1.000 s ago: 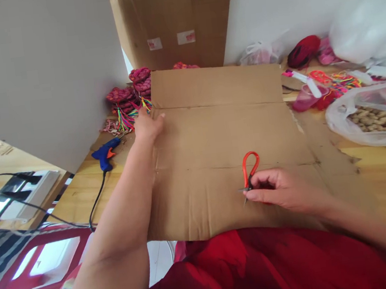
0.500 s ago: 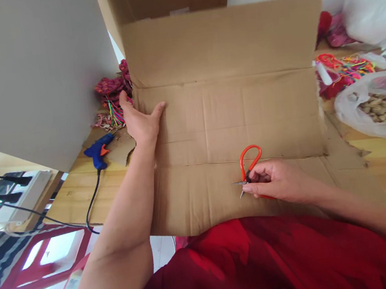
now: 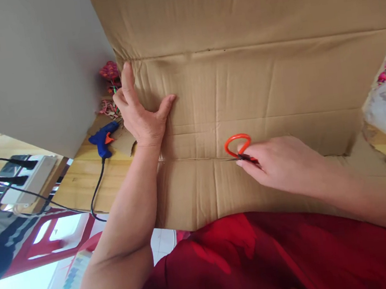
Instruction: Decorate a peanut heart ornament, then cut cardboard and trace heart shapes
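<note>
A pale grey wall (image 3: 28, 66) rises left of the wooden table (image 3: 80, 177), with a red stool (image 3: 39, 243) below.

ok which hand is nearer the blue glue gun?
Left. The left hand lies flat on the cardboard sheet at its left edge, just right of the glue gun. The right hand holds orange scissors mid-sheet, much farther right.
</note>
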Demonstrator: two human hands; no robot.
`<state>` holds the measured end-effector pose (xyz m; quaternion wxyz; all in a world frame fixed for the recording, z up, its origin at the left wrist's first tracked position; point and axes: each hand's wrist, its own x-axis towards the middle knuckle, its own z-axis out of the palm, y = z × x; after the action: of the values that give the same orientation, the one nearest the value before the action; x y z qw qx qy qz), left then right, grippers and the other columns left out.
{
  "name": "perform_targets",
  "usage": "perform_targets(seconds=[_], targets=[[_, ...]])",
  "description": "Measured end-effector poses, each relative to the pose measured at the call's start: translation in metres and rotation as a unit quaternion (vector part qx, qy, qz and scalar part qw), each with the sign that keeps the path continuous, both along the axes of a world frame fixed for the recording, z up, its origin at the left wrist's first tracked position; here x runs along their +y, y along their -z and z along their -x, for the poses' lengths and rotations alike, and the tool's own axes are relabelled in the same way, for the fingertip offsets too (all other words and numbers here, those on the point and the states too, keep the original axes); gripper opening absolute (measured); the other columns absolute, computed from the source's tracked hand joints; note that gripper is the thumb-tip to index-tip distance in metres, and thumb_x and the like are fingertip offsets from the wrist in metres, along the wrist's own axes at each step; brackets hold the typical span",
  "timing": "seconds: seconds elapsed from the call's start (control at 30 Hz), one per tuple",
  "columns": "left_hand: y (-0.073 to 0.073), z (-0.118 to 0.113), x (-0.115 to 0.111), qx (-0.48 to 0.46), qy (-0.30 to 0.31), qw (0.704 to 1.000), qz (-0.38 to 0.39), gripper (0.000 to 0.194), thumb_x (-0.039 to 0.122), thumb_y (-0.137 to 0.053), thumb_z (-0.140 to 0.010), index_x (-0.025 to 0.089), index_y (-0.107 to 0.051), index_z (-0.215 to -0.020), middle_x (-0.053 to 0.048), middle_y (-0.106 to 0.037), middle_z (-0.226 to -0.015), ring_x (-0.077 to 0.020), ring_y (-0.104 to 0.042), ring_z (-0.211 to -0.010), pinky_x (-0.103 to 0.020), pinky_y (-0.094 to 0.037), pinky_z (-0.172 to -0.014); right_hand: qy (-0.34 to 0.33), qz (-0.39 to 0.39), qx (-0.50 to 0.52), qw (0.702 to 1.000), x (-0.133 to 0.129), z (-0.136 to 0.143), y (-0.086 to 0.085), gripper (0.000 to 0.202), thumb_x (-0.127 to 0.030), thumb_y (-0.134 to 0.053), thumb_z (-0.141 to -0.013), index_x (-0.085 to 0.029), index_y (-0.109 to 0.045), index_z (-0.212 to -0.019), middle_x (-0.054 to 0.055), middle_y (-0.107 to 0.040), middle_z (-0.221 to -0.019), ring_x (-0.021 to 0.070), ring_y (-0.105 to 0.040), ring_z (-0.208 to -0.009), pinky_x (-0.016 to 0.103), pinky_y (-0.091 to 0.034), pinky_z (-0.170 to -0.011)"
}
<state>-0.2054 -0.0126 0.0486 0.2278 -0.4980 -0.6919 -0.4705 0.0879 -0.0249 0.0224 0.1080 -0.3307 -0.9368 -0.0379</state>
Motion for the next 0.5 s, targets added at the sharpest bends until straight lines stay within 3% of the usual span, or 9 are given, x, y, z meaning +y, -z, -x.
perform_targets(seconds=[0.1,0.23,0.37,0.5], targets=[[0.002,0.005,0.000,0.039,-0.014,0.999,-0.012,0.098,0.067,-0.075,-0.079,0.030,-0.029,-0.157,-0.008,-0.043,-0.157,-0.0325,-0.041,-0.144,-0.043,-0.038,-0.122,-0.039,-0.061,-0.063,0.995,0.002,0.021,-0.006,0.032,-0.033,-0.053,-0.099,-0.021,-0.065,-0.072,0.007,-0.068,-0.060,0.0197,-0.060,-0.050,0.035,-0.017,-0.050],[0.002,0.008,-0.003,0.040,-0.018,0.999,-0.017,0.095,0.070,-0.072,-0.081,0.026,-0.033,-0.156,-0.006,-0.042,-0.159,-0.0293,-0.041,-0.145,-0.040,-0.036,-0.123,-0.069,-0.092,-0.077,0.990,0.005,0.039,-0.011,0.024,-0.027,-0.059,-0.095,-0.023,-0.066,-0.072,0.005,-0.065,-0.054,0.0191,-0.059,-0.046,0.035,-0.018,-0.046],[-0.001,0.008,-0.004,0.008,0.017,1.000,-0.008,0.105,0.075,-0.071,-0.079,0.015,-0.032,-0.155,-0.007,-0.040,-0.159,-0.0246,-0.039,-0.144,-0.041,-0.033,-0.123,-0.060,-0.066,-0.142,0.986,0.005,0.052,-0.027,0.020,-0.018,-0.062,-0.089,-0.022,-0.068,-0.070,0.006,-0.064,-0.054,0.0201,-0.060,-0.046,0.033,-0.022,-0.042],[-0.004,0.012,-0.003,-0.018,0.046,0.999,0.004,0.103,0.076,-0.068,-0.081,0.015,-0.031,-0.155,-0.003,-0.038,-0.161,-0.0228,-0.033,-0.148,-0.041,-0.029,-0.123,-0.065,-0.037,-0.180,0.981,0.004,0.071,-0.043,0.021,-0.014,-0.061,-0.088,-0.020,-0.069,-0.069,0.007,-0.066,-0.059,0.0220,-0.064,-0.052,0.032,-0.027,-0.043]])
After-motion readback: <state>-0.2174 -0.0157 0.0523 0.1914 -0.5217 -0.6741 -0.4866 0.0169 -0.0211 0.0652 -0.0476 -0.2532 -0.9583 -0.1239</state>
